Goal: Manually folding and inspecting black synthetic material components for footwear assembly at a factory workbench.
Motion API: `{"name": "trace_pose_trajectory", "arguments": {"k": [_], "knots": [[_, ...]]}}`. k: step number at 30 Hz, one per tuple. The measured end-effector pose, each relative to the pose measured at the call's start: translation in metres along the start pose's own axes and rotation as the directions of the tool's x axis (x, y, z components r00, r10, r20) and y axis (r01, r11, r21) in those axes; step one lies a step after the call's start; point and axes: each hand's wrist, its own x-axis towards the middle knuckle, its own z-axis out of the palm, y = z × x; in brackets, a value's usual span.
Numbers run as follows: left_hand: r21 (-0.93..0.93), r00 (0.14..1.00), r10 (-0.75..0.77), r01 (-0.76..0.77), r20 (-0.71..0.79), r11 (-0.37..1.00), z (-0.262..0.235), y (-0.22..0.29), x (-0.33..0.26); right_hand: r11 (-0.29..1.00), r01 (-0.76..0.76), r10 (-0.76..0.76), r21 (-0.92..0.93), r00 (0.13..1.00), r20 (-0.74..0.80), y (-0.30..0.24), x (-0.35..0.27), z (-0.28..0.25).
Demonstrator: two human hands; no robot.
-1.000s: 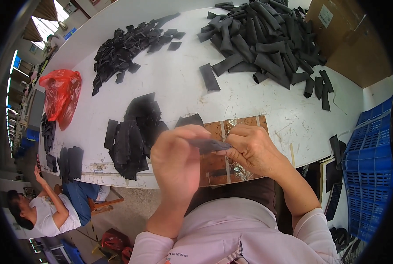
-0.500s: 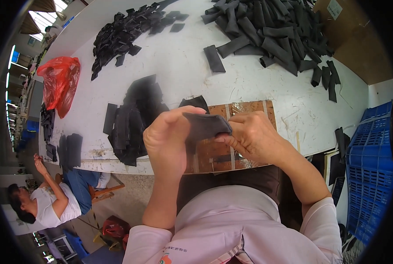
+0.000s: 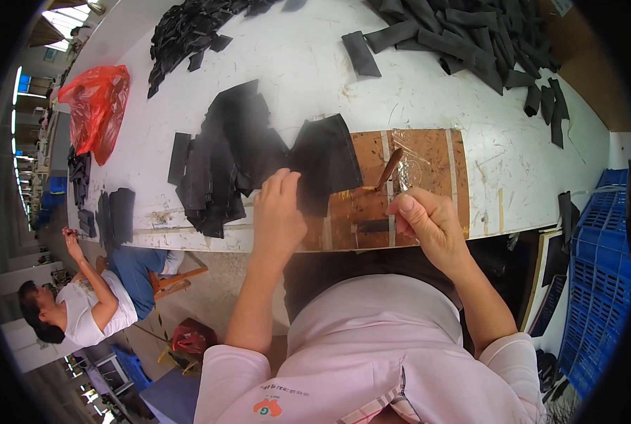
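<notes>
My left hand is curled against a dark fabric piece at the near left of the brown board. Its fingers and thumb are partly hidden. Just beyond lie flat black fabric pieces, overlapping the board's left edge. Left of that hand is a loose stack of black fabric strips. My right hand is closed over the board's near right part, thumb against the curled fingers, with nothing visible in it. A brown-handled tool slants over the board beyond its fingers.
Black fabric tubes are heaped at the far right, small black pieces at the far left. A red plastic bag lies on the left. Blue crates stand at the right. A person sits at the left, beyond the white table's edge.
My hands have parted. The dark piece no longer spans between them; the left hand is beside the fabric, the right over the board. The board and brown-handled tool are now less covered.
</notes>
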Motion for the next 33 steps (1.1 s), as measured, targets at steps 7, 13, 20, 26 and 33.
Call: {"name": "trace_pose_trajectory", "arguments": {"k": [7,13,20,26,33], "knots": [[-0.051,0.992,0.086,-0.091,-0.096,0.995,0.009,-0.028,-0.005,0.996,-0.083,0.084,-0.019,0.995,0.049,0.009,-0.004,0.016],[-0.055,0.975,0.169,-0.178,-0.143,0.982,0.007,-0.026,0.0,0.993,-0.091,0.096,-0.069,0.993,0.069,0.009,-0.002,0.026],[0.018,0.953,0.276,-0.276,-0.125,0.961,0.009,-0.036,0.008,0.993,-0.021,0.032,-0.118,0.996,0.087,0.009,-0.002,0.034],[-0.248,0.967,0.101,-0.16,-0.233,0.955,-0.009,-0.025,0.008,0.964,0.153,-0.142,-0.219,0.988,0.061,-0.004,-0.001,0.036],[-0.141,0.962,0.219,-0.242,-0.163,0.96,-0.012,-0.017,0.018,0.794,0.467,-0.452,-0.389,0.882,0.135,-0.018,0.008,0.043]]}}
